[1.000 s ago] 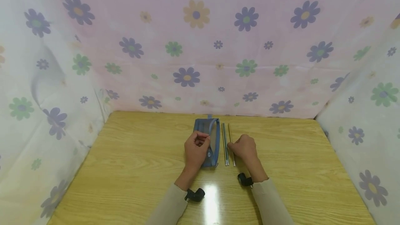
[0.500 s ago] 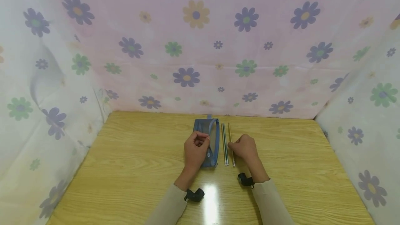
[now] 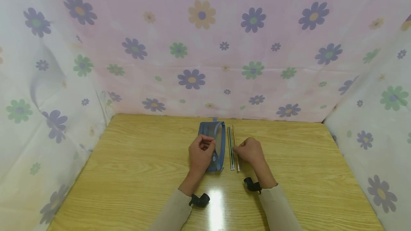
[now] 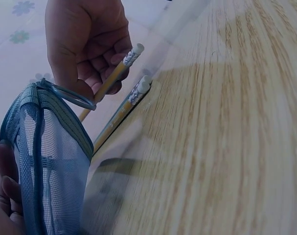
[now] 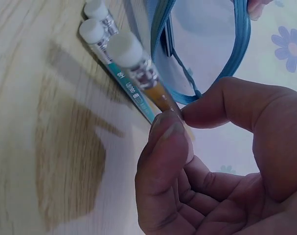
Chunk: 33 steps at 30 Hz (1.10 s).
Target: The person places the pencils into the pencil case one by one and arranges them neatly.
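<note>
My left hand (image 3: 200,151) grips the near-left side of a blue mesh pencil case (image 3: 207,129), whose zipped mouth gapes toward the right. In the left wrist view the mesh case (image 4: 60,147) stands up from the table between the two hands. My right hand (image 3: 251,150) pinches a yellow pencil (image 5: 160,95) between thumb and forefinger, its white eraser end toward me. This pencil (image 4: 111,81) is raised off the table, tilted. Beside it, two more eraser-tipped pencils (image 3: 231,152) lie side by side, one of them green (image 5: 121,78).
The wooden table (image 3: 144,174) extends to both sides of the hands. A flowered cloth (image 3: 205,52) hangs behind its far edge and along both sides. Black wrist cameras sit at the sleeve cuffs.
The yellow pencil has come up off the table and shifted slightly left, closer to the other pencils, with the right hand pinching it. The left hand and case stay put.
</note>
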Motion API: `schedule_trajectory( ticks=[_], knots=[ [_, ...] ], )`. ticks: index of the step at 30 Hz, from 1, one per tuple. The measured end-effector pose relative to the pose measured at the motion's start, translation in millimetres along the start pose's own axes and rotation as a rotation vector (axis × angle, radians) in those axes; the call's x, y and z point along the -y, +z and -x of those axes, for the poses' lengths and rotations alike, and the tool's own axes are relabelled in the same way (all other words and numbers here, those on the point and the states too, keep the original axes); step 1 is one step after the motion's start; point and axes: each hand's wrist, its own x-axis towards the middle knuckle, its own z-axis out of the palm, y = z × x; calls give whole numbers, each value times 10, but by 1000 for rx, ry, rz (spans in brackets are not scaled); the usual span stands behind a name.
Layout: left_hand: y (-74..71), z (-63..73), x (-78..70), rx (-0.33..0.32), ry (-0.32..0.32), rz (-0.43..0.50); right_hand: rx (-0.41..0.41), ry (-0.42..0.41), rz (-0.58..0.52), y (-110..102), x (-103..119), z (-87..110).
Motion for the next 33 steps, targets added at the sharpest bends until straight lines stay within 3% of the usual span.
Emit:
schedule_trajectory(
  ticks=[9,15,33],
  knots=[
    [31,6,137,-4,16,22,10,10,-9,-29,53,47],
    [22,-1,65,14,26,23,2,9,-29,-24,64,29],
    [17,0,42,38,10,17,38,15,-56,-4,126,25]
  ],
)
